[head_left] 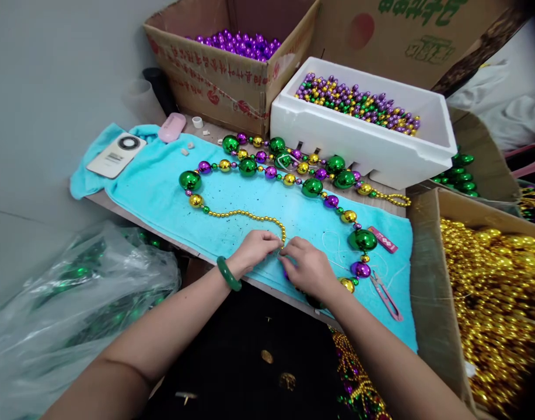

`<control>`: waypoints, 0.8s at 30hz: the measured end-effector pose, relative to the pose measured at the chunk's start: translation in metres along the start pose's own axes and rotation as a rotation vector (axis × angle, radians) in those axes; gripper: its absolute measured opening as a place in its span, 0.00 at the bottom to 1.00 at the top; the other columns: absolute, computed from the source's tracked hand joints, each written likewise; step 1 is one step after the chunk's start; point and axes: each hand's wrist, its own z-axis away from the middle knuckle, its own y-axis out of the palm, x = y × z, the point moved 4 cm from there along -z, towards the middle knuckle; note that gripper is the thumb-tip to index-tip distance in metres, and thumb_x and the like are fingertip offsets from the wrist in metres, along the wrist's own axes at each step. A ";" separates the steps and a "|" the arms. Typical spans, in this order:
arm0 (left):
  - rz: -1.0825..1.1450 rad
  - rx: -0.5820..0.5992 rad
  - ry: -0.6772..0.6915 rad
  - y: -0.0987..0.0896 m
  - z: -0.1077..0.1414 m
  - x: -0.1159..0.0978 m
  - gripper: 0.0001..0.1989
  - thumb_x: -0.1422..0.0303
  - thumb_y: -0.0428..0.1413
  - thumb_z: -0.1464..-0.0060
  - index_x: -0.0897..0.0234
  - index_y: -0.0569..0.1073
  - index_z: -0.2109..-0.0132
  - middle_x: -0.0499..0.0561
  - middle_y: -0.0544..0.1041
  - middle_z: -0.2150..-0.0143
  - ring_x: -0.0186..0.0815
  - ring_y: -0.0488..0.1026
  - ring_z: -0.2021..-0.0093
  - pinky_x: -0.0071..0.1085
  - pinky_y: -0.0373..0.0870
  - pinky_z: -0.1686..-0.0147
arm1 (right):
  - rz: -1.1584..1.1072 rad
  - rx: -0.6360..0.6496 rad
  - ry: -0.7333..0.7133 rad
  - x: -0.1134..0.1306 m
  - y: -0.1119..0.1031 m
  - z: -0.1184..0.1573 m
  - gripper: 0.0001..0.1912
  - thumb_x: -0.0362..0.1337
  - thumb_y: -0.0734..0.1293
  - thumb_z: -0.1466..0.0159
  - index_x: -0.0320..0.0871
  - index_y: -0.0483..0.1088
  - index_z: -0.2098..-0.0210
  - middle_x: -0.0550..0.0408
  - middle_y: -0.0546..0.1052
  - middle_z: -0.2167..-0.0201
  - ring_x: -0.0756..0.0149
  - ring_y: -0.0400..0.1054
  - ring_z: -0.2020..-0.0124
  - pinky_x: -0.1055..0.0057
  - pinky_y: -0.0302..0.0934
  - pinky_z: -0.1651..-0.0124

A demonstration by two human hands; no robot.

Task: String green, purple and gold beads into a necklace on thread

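Observation:
A strand of large green, purple and gold beads (312,187) curves across a turquoise towel (153,204). From its left end a string of small gold beads (249,215) runs to my hands. My left hand (258,248), with a green bangle (228,273) at the wrist, pinches the end of the small gold beads. Close beside it, my right hand (308,265) has its fingers closed at the same spot; what they hold is too small to make out. Thin clear thread and a needle-like rod lie right of my right hand.
Pink snips (385,296) and a pink packet (382,240) lie at the towel's right. A phone (117,154) rests at the left. Behind stand a white foam box (359,140) and a cardboard box (214,81) of purple beads. Gold beads (495,291) fill a box at right.

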 end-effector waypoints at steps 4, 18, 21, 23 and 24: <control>-0.183 -0.041 0.309 0.000 0.000 -0.004 0.07 0.68 0.55 0.51 0.66 0.75 0.70 0.47 0.72 0.71 0.30 0.67 0.69 0.27 0.63 0.65 | -0.478 0.025 0.401 -0.032 0.001 -0.016 0.10 0.35 0.60 0.41 0.41 0.72 0.66 0.57 0.71 0.81 0.68 0.64 0.78 0.72 0.58 0.72; -0.404 -0.123 0.568 0.002 0.003 -0.004 0.06 0.71 0.53 0.46 0.63 0.75 0.66 0.49 0.68 0.64 0.33 0.67 0.60 0.29 0.65 0.58 | -0.934 0.479 0.579 -0.047 0.020 -0.030 0.09 0.38 0.71 0.54 0.40 0.70 0.76 0.65 0.63 0.91 0.78 0.52 0.89 0.79 0.42 0.85; -0.403 -0.127 0.570 0.002 0.003 0.000 0.06 0.71 0.53 0.46 0.63 0.75 0.66 0.49 0.69 0.63 0.33 0.68 0.60 0.29 0.64 0.57 | -0.902 0.453 0.583 -0.050 0.017 -0.028 0.09 0.37 0.72 0.55 0.39 0.70 0.78 0.63 0.65 0.90 0.78 0.54 0.88 0.78 0.45 0.84; -0.403 -0.124 0.574 0.002 0.004 0.002 0.06 0.71 0.53 0.46 0.63 0.75 0.66 0.49 0.69 0.63 0.32 0.68 0.60 0.29 0.64 0.57 | -0.879 0.418 0.580 -0.051 0.014 -0.027 0.09 0.38 0.72 0.56 0.39 0.70 0.78 0.62 0.67 0.89 0.77 0.55 0.87 0.78 0.48 0.83; -0.402 -0.124 0.575 0.002 0.004 0.002 0.06 0.71 0.53 0.46 0.63 0.75 0.66 0.49 0.69 0.63 0.32 0.68 0.60 0.28 0.65 0.57 | -0.866 0.398 0.574 -0.052 0.013 -0.027 0.09 0.38 0.72 0.56 0.39 0.70 0.78 0.61 0.68 0.88 0.76 0.56 0.86 0.78 0.49 0.82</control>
